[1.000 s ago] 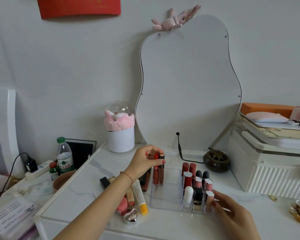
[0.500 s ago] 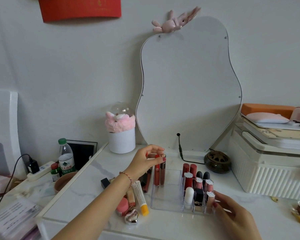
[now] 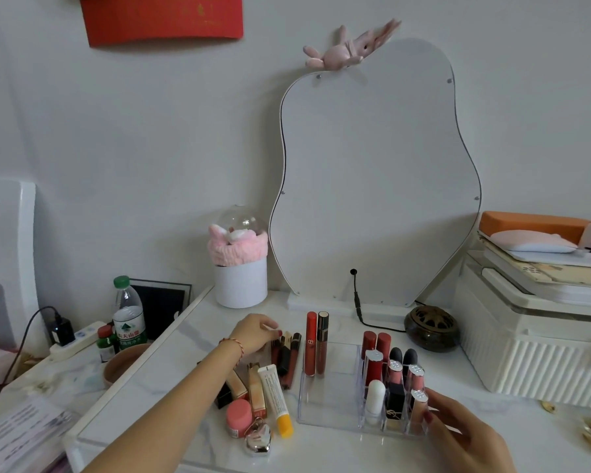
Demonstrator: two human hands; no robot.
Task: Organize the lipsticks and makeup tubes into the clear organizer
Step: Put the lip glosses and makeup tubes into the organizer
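The clear organizer point(image 3: 331, 397) stands on the white marble table. Two tall red lip gloss tubes point(image 3: 316, 343) stand upright in its left compartment. Several lipsticks point(image 3: 393, 373) fill the small slots on its right side. My left hand point(image 3: 255, 336) is left of the organizer, its fingertips touching the tops of a few dark loose tubes point(image 3: 287, 360) lying on the table. My right hand point(image 3: 458, 435) grips the organizer's front right corner. A white tube with a yellow cap point(image 3: 275, 397), a pink jar point(image 3: 239, 418) and a silver heart case point(image 3: 258, 442) lie near the front.
A wavy mirror point(image 3: 372, 182) leans on the wall behind, with a black cable point(image 3: 357, 302) at its foot. A white pot point(image 3: 241, 281) stands back left, a brown round burner point(image 3: 430, 327) and a white ribbed box point(image 3: 533, 343) to the right. A water bottle point(image 3: 128, 312) is beyond the table's left edge.
My left hand let go of the two tall red tubes, which now stand in the organizer, and moved left and down to the loose tubes. The right hand stayed put.
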